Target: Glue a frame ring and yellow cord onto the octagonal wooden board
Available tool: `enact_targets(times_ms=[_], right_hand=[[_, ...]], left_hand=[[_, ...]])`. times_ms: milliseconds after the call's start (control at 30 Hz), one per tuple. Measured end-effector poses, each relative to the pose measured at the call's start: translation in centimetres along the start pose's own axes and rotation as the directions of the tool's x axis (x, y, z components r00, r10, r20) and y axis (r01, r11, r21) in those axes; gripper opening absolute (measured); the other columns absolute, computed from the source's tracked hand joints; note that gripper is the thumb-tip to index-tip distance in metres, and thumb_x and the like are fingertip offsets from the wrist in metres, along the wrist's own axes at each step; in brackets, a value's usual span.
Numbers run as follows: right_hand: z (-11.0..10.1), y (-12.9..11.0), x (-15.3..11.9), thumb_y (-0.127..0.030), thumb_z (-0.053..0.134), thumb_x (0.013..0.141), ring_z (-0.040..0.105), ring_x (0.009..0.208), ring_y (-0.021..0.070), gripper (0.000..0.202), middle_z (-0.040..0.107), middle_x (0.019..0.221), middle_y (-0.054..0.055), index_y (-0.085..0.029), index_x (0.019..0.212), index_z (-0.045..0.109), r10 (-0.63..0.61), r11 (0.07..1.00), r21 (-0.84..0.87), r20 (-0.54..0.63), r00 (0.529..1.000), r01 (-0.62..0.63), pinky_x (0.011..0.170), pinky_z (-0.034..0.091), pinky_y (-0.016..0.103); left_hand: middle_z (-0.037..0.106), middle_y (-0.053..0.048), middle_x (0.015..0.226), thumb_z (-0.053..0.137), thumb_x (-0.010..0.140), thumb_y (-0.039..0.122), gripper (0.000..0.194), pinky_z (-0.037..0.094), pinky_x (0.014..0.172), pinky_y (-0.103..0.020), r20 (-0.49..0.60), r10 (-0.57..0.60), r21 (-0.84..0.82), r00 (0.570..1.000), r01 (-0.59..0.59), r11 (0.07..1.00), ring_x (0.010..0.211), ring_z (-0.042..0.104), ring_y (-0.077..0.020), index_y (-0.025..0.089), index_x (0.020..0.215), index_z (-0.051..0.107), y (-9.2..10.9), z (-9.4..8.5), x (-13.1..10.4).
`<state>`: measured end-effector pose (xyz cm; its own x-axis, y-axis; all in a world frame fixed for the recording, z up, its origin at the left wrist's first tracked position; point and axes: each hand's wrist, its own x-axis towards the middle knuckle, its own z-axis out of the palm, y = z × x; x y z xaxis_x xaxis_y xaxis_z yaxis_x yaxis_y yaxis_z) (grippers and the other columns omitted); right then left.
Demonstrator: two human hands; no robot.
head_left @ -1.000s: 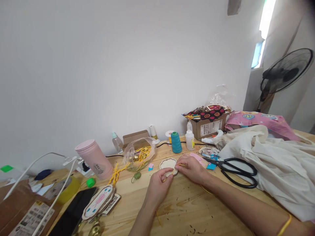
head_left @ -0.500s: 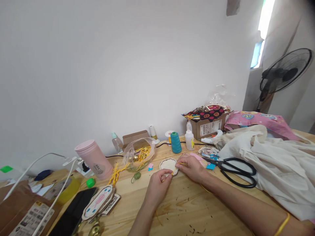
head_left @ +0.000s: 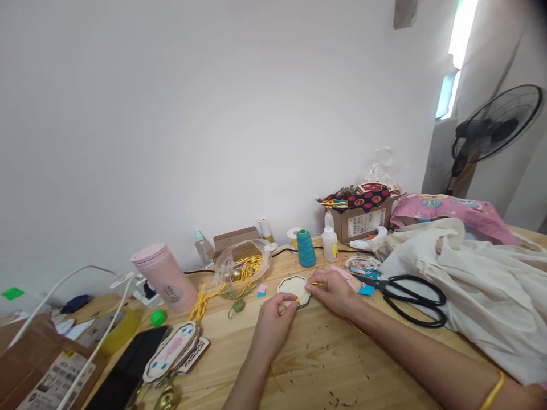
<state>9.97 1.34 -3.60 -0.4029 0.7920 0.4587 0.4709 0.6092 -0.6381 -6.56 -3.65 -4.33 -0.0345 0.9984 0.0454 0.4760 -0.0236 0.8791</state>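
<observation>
So, thumb and forefinger of my left hand [head_left: 276,319] are pressed together on the cord [head_left: 317,283], and those of my right hand [head_left: 333,291] clamp it too, a little apart from the left. The plaque [head_left: 291,286] is on the table [head_left: 239,353] right at my fingertips, its near edge partly hidden by them; whether they touch it, I cannot tell. Loose cord shows below each wrist. Past my hands stand the teal spool [head_left: 306,249] and the bottle [head_left: 330,246]. To my right lie the scissors [head_left: 387,282], beside the white cloth [head_left: 482,290]; on my left, the phone [head_left: 128,367] and cup [head_left: 164,276].
</observation>
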Motion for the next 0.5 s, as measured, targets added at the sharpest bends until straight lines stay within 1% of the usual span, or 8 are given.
enact_targets(times_ms=[167,267,367,433,500], right_hand=[[0.02,-0.12,-0.08,-0.025,0.05,0.074,0.052,0.072,0.0154,0.016,0.062,0.072,0.003,-0.017,0.07,0.064,-0.033,0.999,0.006,0.007,0.999,0.033,0.067,0.038,0.027],[0.05,-0.26,-0.19,-0.025,0.05,0.074,0.052,0.073,0.0152,0.016,0.062,0.072,0.003,-0.018,0.07,0.064,-0.047,0.999,0.005,0.02,0.999,0.047,0.067,0.038,0.026],[0.1,-0.41,-0.27,-0.024,0.05,0.074,0.051,0.074,0.0152,0.015,0.061,0.072,0.002,-0.018,0.07,0.063,-0.073,0.997,-0.004,0.028,0.997,0.073,0.067,0.038,0.026],[0.1,-0.53,-0.29,-0.024,0.05,0.074,0.051,0.074,0.0151,0.015,0.061,0.071,0.002,-0.018,0.069,0.063,-0.087,0.996,-0.017,0.038,0.996,0.087,0.066,0.038,0.026],[0.08,-0.64,-0.29,-0.024,0.05,0.074,0.05,0.073,0.0151,0.015,0.06,0.071,0.003,-0.018,0.068,0.063,-0.096,0.995,-0.025,0.048,0.994,0.097,0.066,0.038,0.026]], left_hand=[[0.028,0.009,0.039,0.05,0.064,0.044,0.032,0.014,0.039,-0.019,-0.043,-0.008,0.025,0.999,0.009,1.0,0.037,0.022,-0.0064,0.014,0.071,0.059,-0.29,-0.02,0.13],[0.041,0.006,0.04,0.051,0.063,0.041,0.03,0.02,0.04,-0.019,-0.06,-0.005,0.03,0.998,0.007,1.0,0.038,0.032,-0.0078,0.014,0.069,0.062,-0.42,-0.06,0.14],[0.056,0.001,0.05,0.052,0.062,0.037,0.027,0.029,0.044,-0.02,-0.081,-0.002,0.015,0.997,0.004,1.0,0.045,0.044,-0.0111,0.014,0.067,0.064,-0.36,-0.14,0.11],[0.061,-0.001,0.057,0.053,0.062,0.035,0.025,0.034,0.048,-0.021,-0.1,0.0,0.009,0.995,0.001,1.0,0.052,0.05,-0.0135,0.014,0.065,0.064,-0.29,-0.2,0.08],[0.063,-0.002,0.058,0.054,0.061,0.034,0.023,0.036,0.051,-0.023,-0.116,-0.005,0.013,0.993,0.007,1.0,0.055,0.052,-0.0149,0.014,0.063,0.065,-0.24,-0.25,0.07]])
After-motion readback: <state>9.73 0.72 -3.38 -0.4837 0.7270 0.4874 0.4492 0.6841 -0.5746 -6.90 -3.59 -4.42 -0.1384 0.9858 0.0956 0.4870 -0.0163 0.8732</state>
